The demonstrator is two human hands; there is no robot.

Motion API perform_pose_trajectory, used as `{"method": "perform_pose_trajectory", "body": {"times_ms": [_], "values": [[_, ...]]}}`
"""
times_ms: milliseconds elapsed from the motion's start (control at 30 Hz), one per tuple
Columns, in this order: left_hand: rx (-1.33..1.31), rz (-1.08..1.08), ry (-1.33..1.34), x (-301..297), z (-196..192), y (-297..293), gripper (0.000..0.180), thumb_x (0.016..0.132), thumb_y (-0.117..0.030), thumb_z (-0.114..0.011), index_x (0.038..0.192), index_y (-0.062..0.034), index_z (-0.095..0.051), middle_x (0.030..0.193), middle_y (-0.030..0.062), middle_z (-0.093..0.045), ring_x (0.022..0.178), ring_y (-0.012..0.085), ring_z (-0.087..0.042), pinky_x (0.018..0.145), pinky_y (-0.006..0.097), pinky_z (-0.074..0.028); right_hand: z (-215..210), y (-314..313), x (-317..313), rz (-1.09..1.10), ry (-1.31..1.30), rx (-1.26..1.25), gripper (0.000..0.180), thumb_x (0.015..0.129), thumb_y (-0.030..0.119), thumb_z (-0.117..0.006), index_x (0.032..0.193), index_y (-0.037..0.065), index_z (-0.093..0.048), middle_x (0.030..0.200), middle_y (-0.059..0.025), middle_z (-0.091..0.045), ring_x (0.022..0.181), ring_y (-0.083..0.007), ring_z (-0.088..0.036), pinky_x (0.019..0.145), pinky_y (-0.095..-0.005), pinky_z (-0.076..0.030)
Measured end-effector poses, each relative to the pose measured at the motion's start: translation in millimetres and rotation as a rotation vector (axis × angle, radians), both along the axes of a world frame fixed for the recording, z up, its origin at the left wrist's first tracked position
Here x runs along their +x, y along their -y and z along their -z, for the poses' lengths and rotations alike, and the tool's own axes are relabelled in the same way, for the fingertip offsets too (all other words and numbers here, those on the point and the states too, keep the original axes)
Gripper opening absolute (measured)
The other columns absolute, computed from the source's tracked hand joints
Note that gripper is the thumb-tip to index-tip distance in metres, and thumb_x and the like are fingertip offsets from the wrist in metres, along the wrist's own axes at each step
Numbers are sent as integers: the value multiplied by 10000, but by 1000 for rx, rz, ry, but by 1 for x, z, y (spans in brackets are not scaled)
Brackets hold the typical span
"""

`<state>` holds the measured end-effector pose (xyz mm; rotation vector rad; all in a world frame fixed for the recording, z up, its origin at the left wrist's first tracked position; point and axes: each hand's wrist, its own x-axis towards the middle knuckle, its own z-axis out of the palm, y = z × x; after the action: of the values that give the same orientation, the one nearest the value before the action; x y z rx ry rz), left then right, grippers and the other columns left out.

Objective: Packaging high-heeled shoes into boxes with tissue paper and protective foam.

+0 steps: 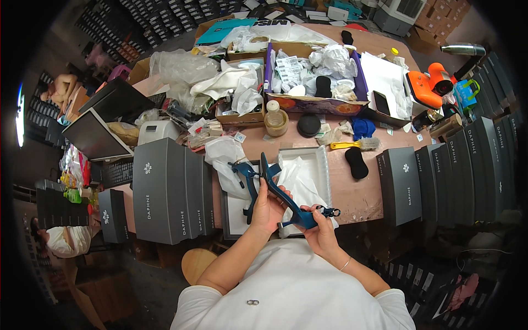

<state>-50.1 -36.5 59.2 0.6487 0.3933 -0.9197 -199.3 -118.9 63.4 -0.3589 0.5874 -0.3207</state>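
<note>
The left hand [268, 208] grips the middle of a dark blue high-heeled sandal [286, 199], whose heel points up and away. The right hand [320, 228] closes on the sandal's strap end at the near right. The sandal is held over the near edge of an open shoe box [323, 165] lined with white tissue paper [300, 179]. A second blue sandal [246, 177] lies just left, on the worktop [357, 198]. Grey shoe boxes [170, 192] are stacked further left, more [467, 159] to the right.
</note>
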Motion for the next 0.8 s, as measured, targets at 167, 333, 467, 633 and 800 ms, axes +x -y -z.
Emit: {"method": "perform_pose_trajectory", "body": {"times_ms": [167,333,467,633,800], "values": [[-129,72,19,1,8,4,521,881,-540,-564,1069,-55,-587,804,22,-541,791,189,-529,794,362,-453,14,64,-39,-520,138,-128,624,886,224,-657,1402,82,-335,1283,-120,-474,1127,-223,-553,922,-384,-489],[-102,163,-49,-35,4,12,449,930,-501,-497,977,-64,-593,868,86,-615,841,233,-582,804,393,-472,41,199,-38,-462,-265,-766,228,911,153,-613,1085,6,-634,790,0,-619,664,-76,-581,592,-222,-488],[-20,213,-81,-76,5,31,391,936,-469,-504,982,-89,-582,864,94,-623,850,262,-606,808,415,-481,74,273,19,-354,-358,-1153,166,885,139,-630,965,-2,-668,701,8,-587,603,-62,-537,526,-228,-436],[-53,33,0,-81,4,44,411,916,-505,-517,1001,-107,-569,811,59,-580,804,221,-566,782,394,-441,130,356,95,-368,-684,-1789,158,802,143,-638,900,33,-693,856,-189,-667,827,-358,-647,744,-418,-509],[-87,-82,-32,-70,10,70,423,918,-505,-517,1057,-106,-542,831,39,-560,781,194,-524,769,376,-425,167,389,126,-612,-894,-1873,227,800,245,-649,956,83,-678,953,-181,-664,878,-357,-644,752,-448,-519]]}}
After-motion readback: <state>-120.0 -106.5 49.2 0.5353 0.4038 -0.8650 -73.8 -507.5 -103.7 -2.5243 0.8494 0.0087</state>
